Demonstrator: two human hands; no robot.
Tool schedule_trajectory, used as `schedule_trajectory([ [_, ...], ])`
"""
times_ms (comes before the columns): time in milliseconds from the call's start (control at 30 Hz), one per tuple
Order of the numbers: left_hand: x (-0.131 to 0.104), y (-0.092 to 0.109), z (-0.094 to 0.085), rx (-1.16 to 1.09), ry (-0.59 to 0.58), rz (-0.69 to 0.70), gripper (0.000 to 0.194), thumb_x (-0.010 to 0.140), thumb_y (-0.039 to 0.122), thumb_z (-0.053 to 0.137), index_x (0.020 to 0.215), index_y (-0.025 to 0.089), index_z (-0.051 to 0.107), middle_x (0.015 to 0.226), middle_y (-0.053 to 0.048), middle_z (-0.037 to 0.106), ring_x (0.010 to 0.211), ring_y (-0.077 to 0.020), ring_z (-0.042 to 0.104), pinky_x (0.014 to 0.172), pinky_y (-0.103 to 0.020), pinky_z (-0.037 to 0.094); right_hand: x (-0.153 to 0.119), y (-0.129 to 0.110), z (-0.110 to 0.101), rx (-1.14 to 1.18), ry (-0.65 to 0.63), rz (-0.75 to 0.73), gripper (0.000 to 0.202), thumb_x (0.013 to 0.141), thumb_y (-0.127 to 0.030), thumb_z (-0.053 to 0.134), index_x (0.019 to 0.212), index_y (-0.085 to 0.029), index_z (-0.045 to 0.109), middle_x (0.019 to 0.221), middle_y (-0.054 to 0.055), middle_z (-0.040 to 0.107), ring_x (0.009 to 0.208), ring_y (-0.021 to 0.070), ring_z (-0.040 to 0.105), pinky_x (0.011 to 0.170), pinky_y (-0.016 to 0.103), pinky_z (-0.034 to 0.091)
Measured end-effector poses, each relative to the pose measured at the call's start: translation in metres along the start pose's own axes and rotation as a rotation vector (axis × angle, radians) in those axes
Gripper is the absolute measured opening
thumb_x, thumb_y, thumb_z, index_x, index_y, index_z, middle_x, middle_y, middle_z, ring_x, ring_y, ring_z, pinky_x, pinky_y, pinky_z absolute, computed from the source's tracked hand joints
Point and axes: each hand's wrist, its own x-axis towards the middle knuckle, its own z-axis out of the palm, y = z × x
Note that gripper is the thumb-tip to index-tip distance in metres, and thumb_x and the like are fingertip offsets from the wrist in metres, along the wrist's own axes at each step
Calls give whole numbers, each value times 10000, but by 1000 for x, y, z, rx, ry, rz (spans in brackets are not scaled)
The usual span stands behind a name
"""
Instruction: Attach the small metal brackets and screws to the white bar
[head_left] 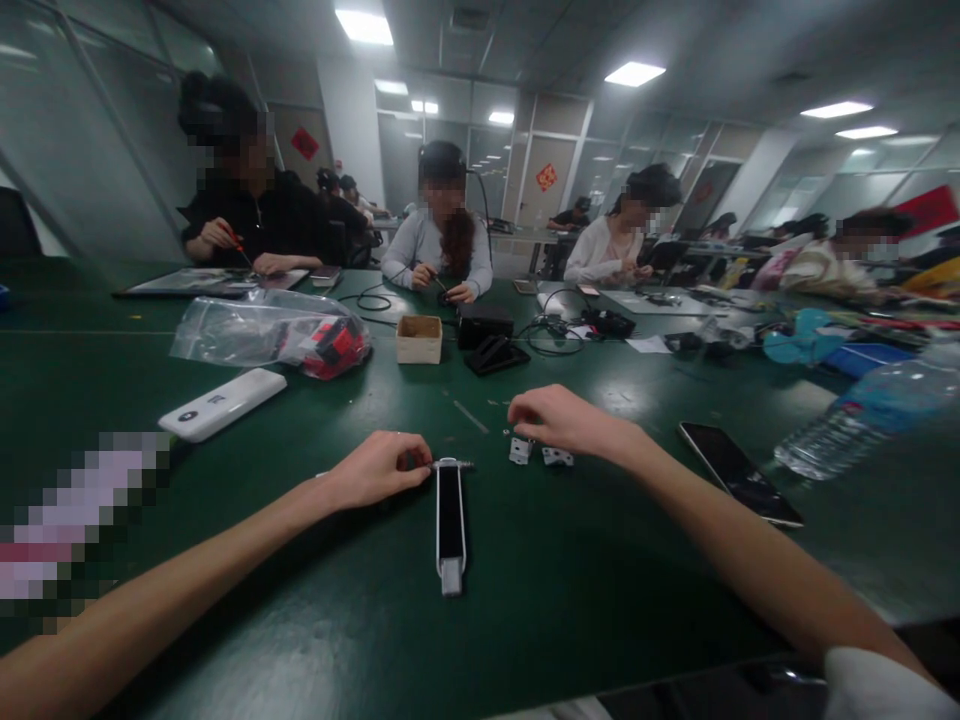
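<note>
A slim white-framed device with a black face (pixel 450 510) lies lengthwise on the green table. Across its far end runs a thin metal pin (pixel 466 464), and my left hand (pixel 384 470) pinches the left end of it between thumb and fingertips. To the right, my right hand (pixel 559 418) is bent downward with its fingertips together over small metal parts; what they pinch, if anything, is hidden. Just below those fingers sit a small silvery bracket (pixel 520 450) and a second bracket (pixel 557 457). A tiny part lies beside the first one.
A white rounded case (pixel 223 404) and a plastic bag with red-and-black items (pixel 330 345) lie left. A small cardboard box (pixel 418 340) and black boxes (pixel 486 328) stand ahead. To the right are a phone (pixel 739 472) and water bottle (pixel 862 415). Several people sit opposite.
</note>
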Motion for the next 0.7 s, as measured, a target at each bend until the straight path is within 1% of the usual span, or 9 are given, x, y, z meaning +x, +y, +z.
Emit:
schedule_trajectory([
  [67, 0, -1, 0, 1, -2, 2, 272, 821, 385, 505, 924, 182, 653, 797, -9, 659, 680, -148, 599, 620, -227, 434, 0, 16, -3, -82, -104, 23, 132, 835, -169, 573, 933, -151, 660, 907, 61, 657, 805, 173, 598, 681, 248, 419],
  [133, 0, -1, 0, -2, -2, 7, 272, 825, 386, 502, 921, 184, 657, 793, -7, 660, 672, -147, 597, 617, -228, 433, 2, 26, 2, -128, -186, 40, 143, 813, -139, 583, 927, -158, 669, 907, 60, 663, 816, 176, 605, 671, 237, 405],
  [200, 0, -1, 0, -6, 0, 7, 269, 829, 383, 501, 920, 185, 659, 799, -8, 662, 676, -146, 599, 624, -229, 436, 5, 30, 10, -123, -230, 63, 162, 810, -125, 578, 938, -164, 669, 919, 58, 663, 816, 170, 609, 654, 224, 396],
  [367, 0, 0, 0, 7, 7, 3, 267, 825, 386, 504, 918, 188, 656, 807, -9, 663, 702, -152, 602, 641, -232, 440, 10, 31, 19, -94, -254, 134, 144, 808, -114, 557, 894, -166, 660, 891, 44, 652, 782, 147, 601, 655, 216, 382],
  [533, 1, -2, 1, -3, 1, -4, 273, 827, 398, 504, 923, 192, 656, 795, -5, 664, 693, -150, 601, 626, -228, 436, 7, 30, 18, -77, -280, 202, 96, 797, -121, 541, 842, -142, 623, 885, 61, 620, 748, 147, 574, 615, 221, 380],
  [633, 1, -3, 1, -7, 6, 8, 273, 832, 398, 504, 930, 191, 654, 806, -6, 665, 704, -150, 604, 636, -230, 439, 3, 28, 16, -56, -304, 222, 83, 808, -146, 521, 805, -143, 603, 837, 61, 612, 693, 147, 560, 561, 225, 377],
  [700, 1, -3, 1, -12, 3, 14, 272, 837, 393, 502, 931, 188, 654, 812, -9, 665, 707, -151, 605, 642, -231, 442, 1, 28, 16, -43, -317, 226, 108, 826, -186, 507, 777, -151, 597, 793, 56, 607, 648, 144, 551, 529, 229, 372],
])
